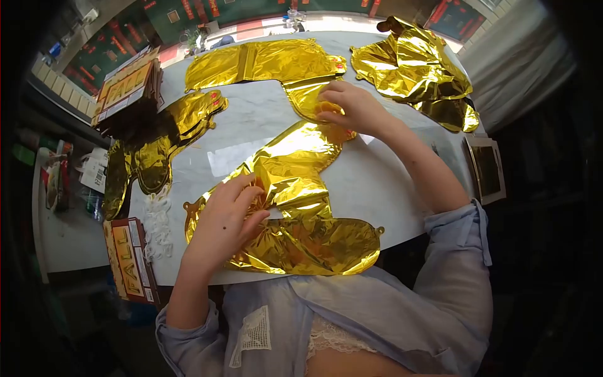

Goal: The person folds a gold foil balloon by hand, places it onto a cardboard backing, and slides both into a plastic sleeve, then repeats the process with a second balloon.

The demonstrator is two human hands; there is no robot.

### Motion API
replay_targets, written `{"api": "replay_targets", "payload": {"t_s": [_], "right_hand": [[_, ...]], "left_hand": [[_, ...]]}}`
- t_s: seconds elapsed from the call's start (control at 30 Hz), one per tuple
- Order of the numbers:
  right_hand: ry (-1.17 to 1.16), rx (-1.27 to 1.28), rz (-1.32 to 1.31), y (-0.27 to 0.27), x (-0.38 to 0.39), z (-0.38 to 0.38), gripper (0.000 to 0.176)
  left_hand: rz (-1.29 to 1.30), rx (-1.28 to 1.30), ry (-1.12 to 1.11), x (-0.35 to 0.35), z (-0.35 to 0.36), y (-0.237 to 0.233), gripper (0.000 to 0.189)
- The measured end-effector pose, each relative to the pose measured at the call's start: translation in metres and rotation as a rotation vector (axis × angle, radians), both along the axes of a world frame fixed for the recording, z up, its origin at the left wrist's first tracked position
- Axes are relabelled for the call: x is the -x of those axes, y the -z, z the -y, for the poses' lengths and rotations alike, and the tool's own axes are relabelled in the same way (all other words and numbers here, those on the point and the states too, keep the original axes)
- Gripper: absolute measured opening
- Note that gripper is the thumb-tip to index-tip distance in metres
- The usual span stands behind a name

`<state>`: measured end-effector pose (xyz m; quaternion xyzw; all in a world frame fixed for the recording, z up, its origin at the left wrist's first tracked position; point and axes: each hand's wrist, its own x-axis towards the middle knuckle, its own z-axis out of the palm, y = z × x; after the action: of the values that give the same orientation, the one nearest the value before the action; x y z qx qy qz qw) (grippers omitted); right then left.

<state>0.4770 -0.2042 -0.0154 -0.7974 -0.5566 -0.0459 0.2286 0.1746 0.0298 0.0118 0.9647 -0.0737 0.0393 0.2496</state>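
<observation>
A flat gold foil balloon [301, 188] lies on the white table [370, 182] right in front of me. My left hand [226, 220] rests on its lower left part, fingers spread and pressing the foil down. My right hand [352, 107] is farther away at the balloon's upper end, fingers curled and pinching the foil there. Whether it grips only this balloon or also the one behind it, I cannot tell.
More gold foil balloons lie around: one at the back centre [264, 63], a crumpled one at the back right [414, 66], one at the left [157, 151]. Printed packaging cards sit at the back left [129, 85] and front left [129, 257]. A white ribbon coil [158, 226] lies beside my left hand.
</observation>
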Motion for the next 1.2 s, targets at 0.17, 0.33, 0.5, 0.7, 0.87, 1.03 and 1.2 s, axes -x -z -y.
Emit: {"api": "replay_targets", "payload": {"t_s": [0.17,0.33,0.5,0.7,0.87,1.03,1.2], "right_hand": [[0.021,0.182,0.097,0.013,0.005,-0.013,0.02],[0.119,0.093,-0.021,0.008,-0.01,-0.019,0.018],[0.239,0.104,-0.302,-0.013,-0.02,-0.022,0.022],[0.128,-0.024,-0.279,-0.006,-0.016,-0.014,0.017],[-0.013,0.108,-0.001,-0.003,-0.001,-0.01,0.014],[0.037,0.329,0.142,-0.008,0.008,-0.014,0.009],[0.036,0.184,0.119,0.002,-0.008,-0.016,0.012]], "left_hand": [[-0.051,-0.101,0.071,-0.025,0.001,-0.009,0.036],[-0.165,-0.27,0.052,-0.099,0.018,-0.027,0.03],[0.226,-0.14,-0.036,-0.169,0.029,0.057,0.036],[0.301,-0.064,-0.097,-0.167,0.035,0.089,0.042],[0.351,-0.044,-0.112,-0.165,0.035,0.093,0.043],[0.372,-0.08,-0.129,-0.164,0.038,0.095,0.045],[0.392,-0.015,-0.153,-0.163,0.04,0.092,0.044]]}}
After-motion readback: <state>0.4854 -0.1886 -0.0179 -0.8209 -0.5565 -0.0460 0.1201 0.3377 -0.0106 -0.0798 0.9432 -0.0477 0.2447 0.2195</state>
